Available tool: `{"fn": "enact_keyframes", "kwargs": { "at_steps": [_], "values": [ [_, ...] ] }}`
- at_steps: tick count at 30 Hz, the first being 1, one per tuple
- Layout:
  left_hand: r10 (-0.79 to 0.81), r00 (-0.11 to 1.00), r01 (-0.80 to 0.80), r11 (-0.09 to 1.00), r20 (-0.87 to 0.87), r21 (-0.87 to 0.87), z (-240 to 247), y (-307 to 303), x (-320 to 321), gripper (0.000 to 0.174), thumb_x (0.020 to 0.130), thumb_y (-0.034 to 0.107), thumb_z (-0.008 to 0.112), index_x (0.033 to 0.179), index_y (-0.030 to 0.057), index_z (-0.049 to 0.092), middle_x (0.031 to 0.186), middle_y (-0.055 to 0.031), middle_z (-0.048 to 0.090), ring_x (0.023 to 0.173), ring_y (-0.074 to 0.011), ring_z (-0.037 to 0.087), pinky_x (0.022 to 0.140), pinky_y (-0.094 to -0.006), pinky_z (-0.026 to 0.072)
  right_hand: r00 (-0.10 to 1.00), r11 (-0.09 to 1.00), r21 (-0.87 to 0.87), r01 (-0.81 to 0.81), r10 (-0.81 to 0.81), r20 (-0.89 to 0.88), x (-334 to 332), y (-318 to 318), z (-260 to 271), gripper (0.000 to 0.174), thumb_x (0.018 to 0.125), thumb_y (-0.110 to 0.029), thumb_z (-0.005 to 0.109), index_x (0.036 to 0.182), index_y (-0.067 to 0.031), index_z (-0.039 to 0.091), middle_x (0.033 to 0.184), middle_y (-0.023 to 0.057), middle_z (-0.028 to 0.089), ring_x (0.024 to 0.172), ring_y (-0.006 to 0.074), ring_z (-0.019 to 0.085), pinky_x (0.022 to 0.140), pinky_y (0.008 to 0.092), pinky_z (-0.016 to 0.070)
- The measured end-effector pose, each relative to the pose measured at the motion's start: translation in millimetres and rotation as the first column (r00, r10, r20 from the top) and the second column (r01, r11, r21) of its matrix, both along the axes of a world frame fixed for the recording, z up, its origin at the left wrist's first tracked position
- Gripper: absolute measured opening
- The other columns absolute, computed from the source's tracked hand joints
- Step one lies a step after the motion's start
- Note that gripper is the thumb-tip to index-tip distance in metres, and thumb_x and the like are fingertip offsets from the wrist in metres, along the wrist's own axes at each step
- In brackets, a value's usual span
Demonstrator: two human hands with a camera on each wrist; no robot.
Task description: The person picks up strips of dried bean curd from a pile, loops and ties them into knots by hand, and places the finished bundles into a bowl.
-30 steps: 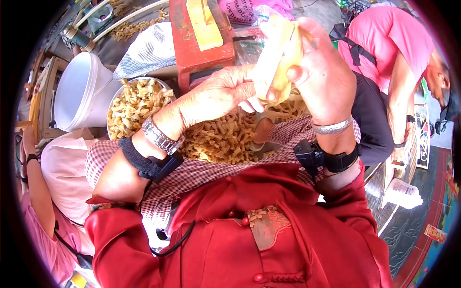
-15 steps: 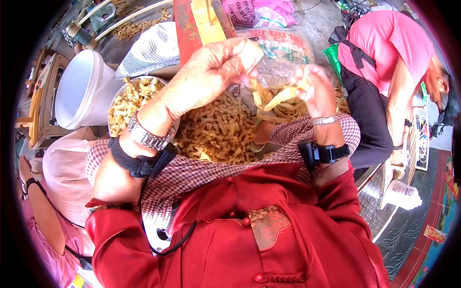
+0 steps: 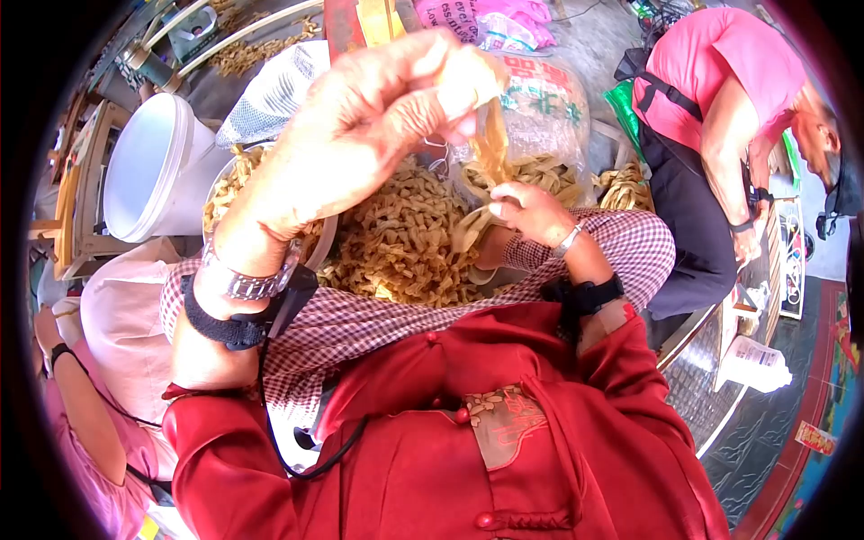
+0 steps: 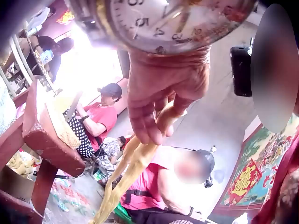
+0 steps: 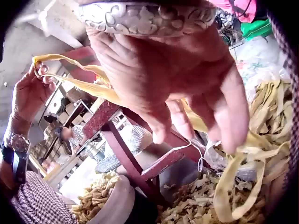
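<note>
My left hand [image 3: 351,135], with a watch at its wrist, is raised high and pinches the top of a long, limp yellow strip [image 3: 490,148]. In the left wrist view the strip [image 4: 126,175] hangs down in two strands from the fingertips. Lower and to the right, my right hand [image 3: 540,219] grips the strip's lower part, and loose ends [image 5: 226,196] dangle below its fingers in the right wrist view. Beneath the hands lies a heap of short yellowish pieces [image 3: 405,238]. More long strips [image 3: 544,180] lie beside the right hand, at the mouth of a clear plastic bag [image 3: 540,99].
At the left stand a white bucket [image 3: 139,171] and a tub of short pieces [image 5: 112,205]. A red bench [image 5: 124,154] with a yellow board [image 3: 380,22] stands ahead. To the right a person in pink [image 3: 720,63] bends over. Checked trouser legs [image 3: 630,243] frame the heap.
Both hands held a pale yellow bundle together up high; they have since drawn apart. The left hand rose closer to the camera, while the right went down, stretching the strip between them.
</note>
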State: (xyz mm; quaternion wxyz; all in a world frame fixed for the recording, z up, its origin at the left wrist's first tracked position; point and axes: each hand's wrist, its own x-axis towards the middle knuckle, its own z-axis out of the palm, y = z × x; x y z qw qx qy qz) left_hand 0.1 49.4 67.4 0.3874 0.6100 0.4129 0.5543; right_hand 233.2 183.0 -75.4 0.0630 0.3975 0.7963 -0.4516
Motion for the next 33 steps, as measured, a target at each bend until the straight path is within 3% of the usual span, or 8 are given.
{"fn": "enact_keyframes", "kwargs": {
  "at_steps": [5,10,12,17,18,19,26,33],
  "values": [
    [0.023,0.985,-0.003,0.993,-0.172,0.114,17,-15,-5,0.015,0.096,0.016,0.05,0.096,0.0022,0.057,0.082,-0.0023,0.057,0.073,-0.0093,0.053,0.066,-0.0228,0.0423,0.81,0.75,-0.639,0.173,-0.478,-0.341,-9,0,15,0.042,0.094,-0.043,0.048,0.11,-0.0045,0.056,0.073,0.0019,0.059,0.061,0.011,0.059,0.051,0.0229,0.048],
    [-0.063,0.983,0.089,0.984,-0.17,0.153,13,-19,3,0.019,0.091,0.014,0.056,0.091,-0.0035,0.062,0.081,-0.008,0.061,0.075,-0.0164,0.059,0.067,-0.0273,0.0454,0.784,0.737,-0.673,-0.066,-0.379,-0.492,-23,18,7,0.052,0.094,-0.052,0.042,0.106,-0.0039,0.057,0.068,-0.0011,0.053,0.052,0.0106,0.05,0.045,0.0238,0.0393],
    [-0.121,0.983,0.141,0.98,-0.138,0.139,3,-17,2,0.02,0.09,0.013,0.056,0.097,-0.0045,0.063,0.089,-0.0118,0.064,0.082,-0.0206,0.062,0.073,-0.0294,0.0475,0.677,0.499,-0.852,-0.158,-0.573,-0.462,-28,25,7,0.06,0.09,-0.058,0.043,0.107,-0.0016,0.055,0.075,0.002,0.057,0.059,0.0132,0.054,0.051,0.0256,0.0427],
    [-0.265,0.947,0.259,0.964,-0.179,-0.057,-2,-20,-15,0.021,0.088,0.007,0.057,0.103,-0.0059,0.063,0.097,-0.0167,0.067,0.091,-0.0246,0.064,0.082,-0.0317,0.0487,0.178,0.559,-0.825,-0.087,-0.806,-0.565,-26,65,54,0.066,0.087,-0.057,0.047,0.117,0.0019,0.05,0.118,0.0166,0.055,0.095,0.023,0.057,0.075,0.0335,0.0475],
    [-0.26,0.949,0.251,0.965,-0.177,-0.075,-4,-21,-15,0.021,0.088,0.006,0.057,0.103,-0.006,0.064,0.097,-0.0169,0.067,0.091,-0.0244,0.064,0.082,-0.0317,0.0488,0.231,0.464,-0.801,-0.378,-0.791,-0.567,-8,93,50,0.063,0.089,-0.053,0.045,0.117,0.0037,0.049,0.121,0.0179,0.053,0.099,0.0283,0.055,0.08,0.0377,0.0481],
    [-0.255,0.951,0.242,0.966,-0.175,-0.094,-6,-22,-16,0.02,0.087,0.005,0.057,0.103,-0.0061,0.064,0.097,-0.017,0.067,0.091,-0.0241,0.064,0.081,-0.0317,0.0489,0.106,0.446,-0.866,-0.228,-0.873,-0.477,-3,99,60,0.06,0.094,-0.049,0.038,0.115,0.0056,0.048,0.116,0.0177,0.054,0.097,0.0307,0.055,0.084,0.04,0.0475],
    [-0.33,0.892,0.218,0.913,-0.309,-0.344,-23,-13,-25,0.018,0.088,0.002,0.056,0.102,-0.0039,0.065,0.091,-0.0142,0.067,0.083,-0.0171,0.062,0.072,-0.0274,0.0497,0.005,0.439,-0.834,0.333,-0.886,-0.464,40,152,70,0.055,0.099,-0.044,0.027,0.106,0.0047,0.052,0.088,0.0152,0.061,0.083,0.0295,0.058,0.082,0.0426,0.0477],
    [-0.358,0.891,0.212,0.871,-0.278,-0.444,-21,-10,-27,0.018,0.09,0.007,0.056,0.103,-0.0028,0.065,0.079,-0.0055,0.064,0.071,-0.0101,0.055,0.061,-0.024,0.0448,-0.053,0.547,-0.777,0.312,-0.806,-0.589,71,169,109,0.055,0.099,-0.042,0.028,0.111,0.0068,0.05,0.091,0.0151,0.06,0.081,0.0265,0.056,0.081,0.0417,0.0467]
  ]
}}
